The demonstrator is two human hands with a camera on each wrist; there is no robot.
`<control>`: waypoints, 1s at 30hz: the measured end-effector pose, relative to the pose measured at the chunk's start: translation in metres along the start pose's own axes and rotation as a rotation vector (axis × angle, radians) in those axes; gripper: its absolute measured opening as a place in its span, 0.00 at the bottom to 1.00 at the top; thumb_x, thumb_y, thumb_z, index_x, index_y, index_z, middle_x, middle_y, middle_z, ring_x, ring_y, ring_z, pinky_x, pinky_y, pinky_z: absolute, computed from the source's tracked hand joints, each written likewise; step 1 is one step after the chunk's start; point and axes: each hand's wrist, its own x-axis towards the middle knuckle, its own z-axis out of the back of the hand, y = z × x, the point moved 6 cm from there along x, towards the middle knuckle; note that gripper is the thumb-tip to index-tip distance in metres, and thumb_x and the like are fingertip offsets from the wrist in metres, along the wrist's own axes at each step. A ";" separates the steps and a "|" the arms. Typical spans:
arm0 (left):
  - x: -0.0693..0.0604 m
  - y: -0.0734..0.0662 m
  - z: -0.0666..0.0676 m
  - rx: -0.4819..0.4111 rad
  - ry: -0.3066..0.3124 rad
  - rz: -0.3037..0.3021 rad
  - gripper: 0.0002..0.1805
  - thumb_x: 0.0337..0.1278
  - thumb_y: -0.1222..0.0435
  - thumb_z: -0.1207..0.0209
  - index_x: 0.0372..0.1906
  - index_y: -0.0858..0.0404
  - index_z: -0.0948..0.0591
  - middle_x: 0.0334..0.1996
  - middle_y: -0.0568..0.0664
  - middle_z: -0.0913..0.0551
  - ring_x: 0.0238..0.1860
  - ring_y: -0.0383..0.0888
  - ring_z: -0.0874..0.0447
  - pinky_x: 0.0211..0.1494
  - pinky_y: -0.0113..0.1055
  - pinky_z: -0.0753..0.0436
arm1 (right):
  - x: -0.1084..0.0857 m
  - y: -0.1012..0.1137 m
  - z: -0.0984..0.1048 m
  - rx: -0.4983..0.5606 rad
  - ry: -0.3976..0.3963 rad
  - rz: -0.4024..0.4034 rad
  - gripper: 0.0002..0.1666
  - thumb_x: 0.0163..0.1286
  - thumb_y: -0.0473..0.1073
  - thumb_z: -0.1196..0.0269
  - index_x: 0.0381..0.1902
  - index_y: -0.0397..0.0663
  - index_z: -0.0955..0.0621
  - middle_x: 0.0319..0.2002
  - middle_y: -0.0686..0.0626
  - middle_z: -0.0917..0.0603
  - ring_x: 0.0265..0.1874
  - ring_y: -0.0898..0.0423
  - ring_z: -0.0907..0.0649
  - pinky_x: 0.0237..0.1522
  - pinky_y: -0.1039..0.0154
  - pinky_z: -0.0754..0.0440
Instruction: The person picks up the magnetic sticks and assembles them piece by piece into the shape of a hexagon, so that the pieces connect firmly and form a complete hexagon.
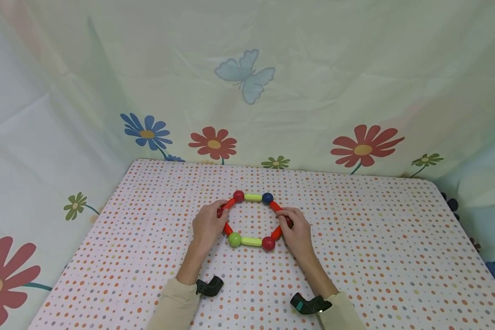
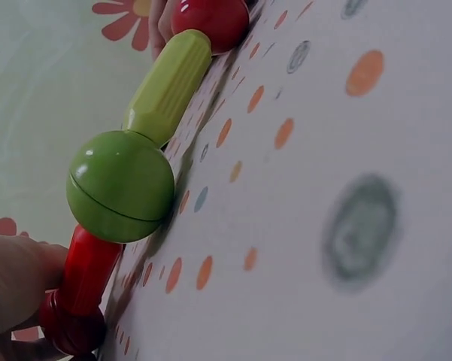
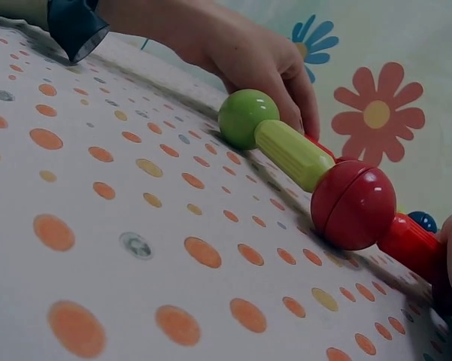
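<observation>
A six-sided ring of toy building rods and balls, like magnetic sticks, lies on the table. Along its far side a yellow-green rod (image 1: 253,197) joins a red ball (image 1: 238,196) to a blue ball (image 1: 267,198). On the near side, a green ball (image 1: 234,239) and a red ball (image 1: 268,243) flank another yellow-green rod (image 1: 251,241). Red rods run to both side corners. My left hand (image 1: 208,223) grips the left corner, around a dark red ball (image 2: 71,327) and red rod (image 2: 88,269). At the right corner my right hand (image 1: 297,231) holds the ring, its fingers partly covering a dark ball (image 1: 289,222).
A dotted cloth covers the table (image 1: 375,238). Behind it hangs a curtain (image 1: 305,114) printed with flowers and a butterfly. Dark round objects (image 1: 452,204) show beyond the table's right edge. Each wrist carries a black camera mount (image 1: 311,304).
</observation>
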 end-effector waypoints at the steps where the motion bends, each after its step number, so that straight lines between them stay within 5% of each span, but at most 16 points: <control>1: 0.000 0.000 0.000 0.004 0.005 0.006 0.17 0.62 0.60 0.40 0.56 0.54 0.18 0.19 0.47 0.28 0.17 0.40 0.34 0.16 0.28 0.37 | 0.000 0.000 0.000 -0.002 -0.003 0.000 0.09 0.68 0.35 0.41 0.42 0.44 0.16 0.51 0.44 0.19 0.50 0.49 0.19 0.51 0.53 0.18; 9: 0.000 0.002 0.006 0.017 0.062 0.008 0.19 0.62 0.58 0.39 0.57 0.58 0.19 0.27 0.49 0.21 0.24 0.42 0.30 0.21 0.29 0.34 | -0.001 0.000 0.000 -0.002 -0.018 0.008 0.09 0.68 0.34 0.41 0.43 0.43 0.17 0.50 0.43 0.19 0.49 0.49 0.19 0.50 0.52 0.17; 17: 0.002 0.004 0.014 -0.132 0.188 0.005 0.19 0.63 0.62 0.39 0.57 0.64 0.20 0.44 0.54 0.17 0.36 0.43 0.26 0.36 0.30 0.26 | 0.001 -0.001 0.005 -0.019 -0.039 -0.012 0.13 0.71 0.39 0.41 0.51 0.43 0.22 0.51 0.42 0.19 0.46 0.49 0.21 0.49 0.53 0.18; 22: 0.002 0.007 0.020 -0.125 0.261 -0.001 0.19 0.65 0.64 0.42 0.59 0.63 0.21 0.46 0.54 0.17 0.37 0.43 0.25 0.39 0.33 0.25 | 0.003 0.001 0.009 -0.066 -0.060 0.032 0.12 0.69 0.39 0.40 0.48 0.42 0.20 0.50 0.43 0.19 0.47 0.48 0.21 0.49 0.53 0.21; 30: -0.001 0.009 0.026 -0.112 0.308 0.014 0.20 0.64 0.65 0.41 0.60 0.64 0.22 0.44 0.54 0.16 0.34 0.42 0.24 0.36 0.31 0.26 | 0.007 -0.015 0.021 -0.016 0.052 -0.035 0.17 0.62 0.32 0.44 0.49 0.44 0.20 0.52 0.46 0.19 0.51 0.50 0.21 0.58 0.49 0.21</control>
